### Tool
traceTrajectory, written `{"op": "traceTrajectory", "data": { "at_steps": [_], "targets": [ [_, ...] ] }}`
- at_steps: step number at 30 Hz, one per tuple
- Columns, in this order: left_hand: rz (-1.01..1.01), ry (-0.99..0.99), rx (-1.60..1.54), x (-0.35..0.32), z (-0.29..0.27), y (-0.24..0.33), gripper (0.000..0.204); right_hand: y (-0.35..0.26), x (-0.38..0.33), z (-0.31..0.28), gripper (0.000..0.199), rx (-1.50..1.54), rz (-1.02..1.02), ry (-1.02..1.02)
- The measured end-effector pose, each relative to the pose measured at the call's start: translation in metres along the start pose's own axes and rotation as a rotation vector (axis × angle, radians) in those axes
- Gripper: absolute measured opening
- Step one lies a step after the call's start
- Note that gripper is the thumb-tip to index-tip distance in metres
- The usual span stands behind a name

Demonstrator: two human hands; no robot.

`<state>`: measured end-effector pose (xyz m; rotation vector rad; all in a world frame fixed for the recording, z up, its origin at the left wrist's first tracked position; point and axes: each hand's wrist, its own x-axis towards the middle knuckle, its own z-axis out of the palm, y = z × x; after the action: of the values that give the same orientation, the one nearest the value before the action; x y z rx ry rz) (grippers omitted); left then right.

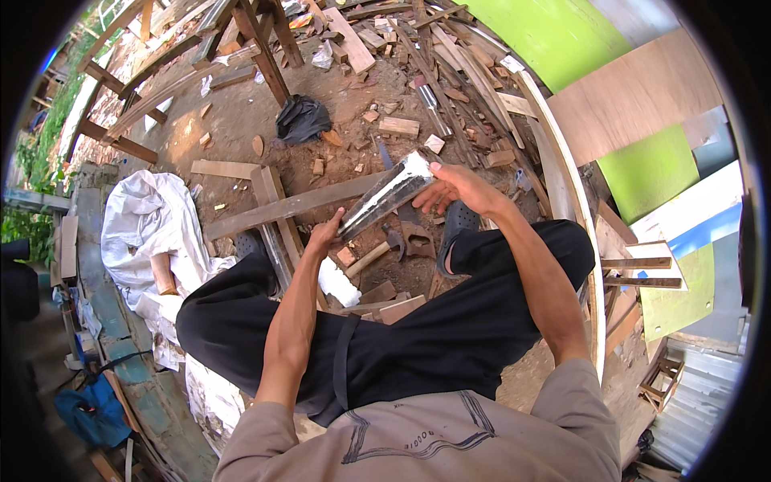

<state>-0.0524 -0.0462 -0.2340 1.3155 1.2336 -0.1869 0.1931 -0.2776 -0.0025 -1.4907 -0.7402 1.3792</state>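
A long tapered piece (pixel 377 210) with dark sides and a white, rough coating along its face and wide far end slants in front of me. My left hand (pixel 325 231) is closed around its narrow near end. Beside the wide end is my right hand (pixel 466 189), fingers apart, the thumb against the white edge. Under the piece a wooden plank (pixel 281 207) lies across other timber. A hammer (pixel 369 259) with a wooden handle rests on the ground between my feet, next to a brown block-shaped tool (pixel 418 241) whose kind I cannot make out.
To the left is a crumpled white sheet (pixel 148 217). A black plastic bag (pixel 303 119) sits farther off near a wooden frame (pixel 261 52). Wood scraps (pixel 399 126) litter the dirt. Along the right runs a curved pale edge (pixel 574 173), with sheet panels (pixel 642 96) beyond.
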Motion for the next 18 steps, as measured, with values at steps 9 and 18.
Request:
{"op": "traceTrajectory", "data": {
  "at_steps": [9, 18],
  "targets": [
    [-0.049, -0.069, -0.091, -0.006, 0.015, -0.012, 0.084, 0.004, 0.004, 0.01, 0.064, -0.048, -0.034, -0.024],
    [-0.029, -0.278, -0.06, 0.006, 0.024, -0.038, 0.065, 0.004, 0.005, 0.041, 0.066, -0.694, -0.434, 0.239]
  ]
}}
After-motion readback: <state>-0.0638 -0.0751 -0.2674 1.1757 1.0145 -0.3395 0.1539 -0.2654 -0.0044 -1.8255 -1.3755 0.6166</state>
